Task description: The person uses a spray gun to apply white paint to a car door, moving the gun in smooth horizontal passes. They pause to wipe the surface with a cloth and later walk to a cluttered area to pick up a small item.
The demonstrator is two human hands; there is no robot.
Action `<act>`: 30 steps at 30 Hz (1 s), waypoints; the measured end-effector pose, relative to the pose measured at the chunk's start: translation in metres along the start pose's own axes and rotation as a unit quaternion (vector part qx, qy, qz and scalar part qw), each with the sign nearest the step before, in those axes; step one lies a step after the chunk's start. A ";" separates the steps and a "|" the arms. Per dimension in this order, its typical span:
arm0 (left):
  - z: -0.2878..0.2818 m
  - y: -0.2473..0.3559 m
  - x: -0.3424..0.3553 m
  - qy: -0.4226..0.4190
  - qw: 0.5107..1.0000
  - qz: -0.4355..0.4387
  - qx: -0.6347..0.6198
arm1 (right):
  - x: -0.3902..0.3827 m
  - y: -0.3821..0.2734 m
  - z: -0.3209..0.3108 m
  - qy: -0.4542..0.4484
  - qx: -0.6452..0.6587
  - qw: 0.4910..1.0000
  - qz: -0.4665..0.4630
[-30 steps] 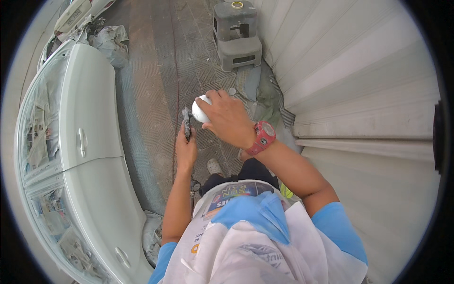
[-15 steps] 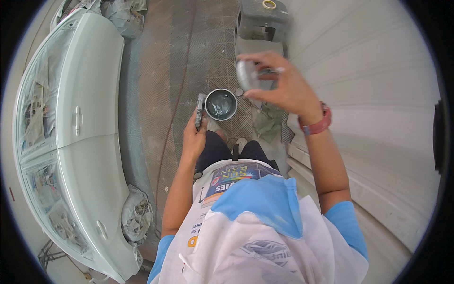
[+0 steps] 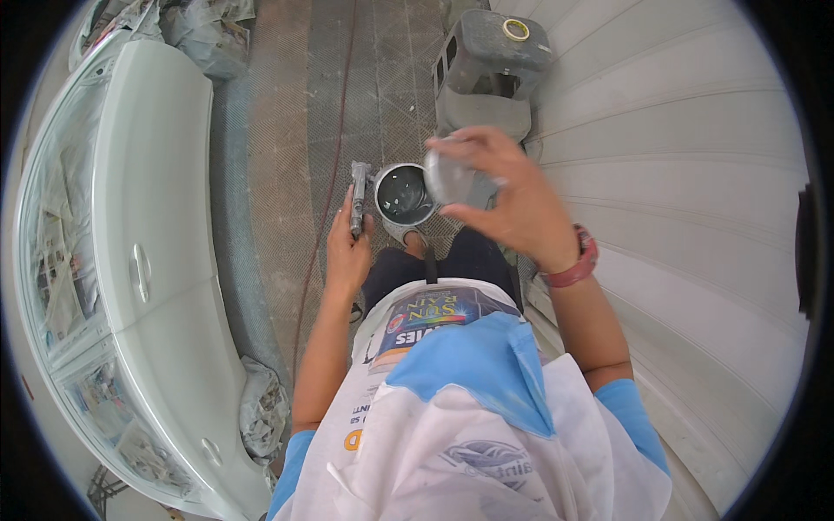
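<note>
Over cross-hatched flooring (image 3: pixel 287 148), our curled left hand (image 3: pixel 348 252) grips a metallic spray gun (image 3: pixel 358 201); our half-curled right hand (image 3: pixel 530 204), a round lid (image 3: pixel 445 180).

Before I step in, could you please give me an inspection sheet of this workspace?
Surface: textured floor, stained brown and blue-grey.
Job's things: spray gun; its cup open, dark liquid inside; pale lid off, blurred.
Clutter: grey step stool, yellow tape roll on top.
Hands: left hand holds the spray gun; right hand holds the lid near the cup.
Cables: dark red hose along the floor.
Surroundings: pale car at left, masked windows; ridged wall at right.
</note>
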State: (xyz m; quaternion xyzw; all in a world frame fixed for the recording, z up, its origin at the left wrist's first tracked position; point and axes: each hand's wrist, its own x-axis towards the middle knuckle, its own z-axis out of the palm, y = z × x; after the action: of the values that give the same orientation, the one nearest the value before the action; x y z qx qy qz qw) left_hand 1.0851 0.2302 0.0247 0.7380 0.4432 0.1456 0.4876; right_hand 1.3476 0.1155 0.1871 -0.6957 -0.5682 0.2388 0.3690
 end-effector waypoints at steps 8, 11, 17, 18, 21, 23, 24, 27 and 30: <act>-0.010 0.009 0.057 0.019 0.998 -0.019 0.048 | 0.082 0.012 0.046 -0.075 -0.213 0.972 -0.063; -0.005 0.012 0.071 0.026 0.997 -0.050 0.053 | 0.106 0.028 0.042 -0.119 -0.199 0.970 -0.075; 0.022 0.022 0.105 0.049 0.991 -0.123 0.030 | 0.160 0.070 0.030 -0.202 -0.188 0.953 -0.127; 0.029 0.025 0.113 0.053 0.989 -0.135 0.020 | 0.170 0.078 0.025 -0.226 -0.185 0.947 -0.134; 0.051 0.034 0.134 0.067 0.984 -0.162 0.016 | 0.199 0.108 0.007 -0.276 -0.148 0.944 -0.103; 0.067 0.041 0.150 0.068 0.979 -0.190 0.002 | 0.210 0.136 -0.001 -0.255 -0.144 0.948 -0.123; 0.072 0.044 0.157 0.067 0.975 -0.210 -0.017 | 0.213 0.151 -0.002 -0.241 -0.131 0.952 -0.133; 0.084 0.057 0.180 0.055 0.961 -0.269 -0.017 | 0.232 0.250 -0.019 -0.130 0.111 0.979 -0.114; 0.091 0.073 0.201 0.081 0.943 -0.318 -0.053 | 0.267 0.409 -0.054 0.069 0.071 0.982 0.158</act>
State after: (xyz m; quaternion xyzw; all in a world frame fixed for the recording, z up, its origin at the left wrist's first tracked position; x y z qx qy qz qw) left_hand 1.2946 0.3271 -0.0009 0.5177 0.6843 0.0656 0.5094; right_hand 1.7036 0.3266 -0.0769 -0.7636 -0.4054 0.2853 0.4137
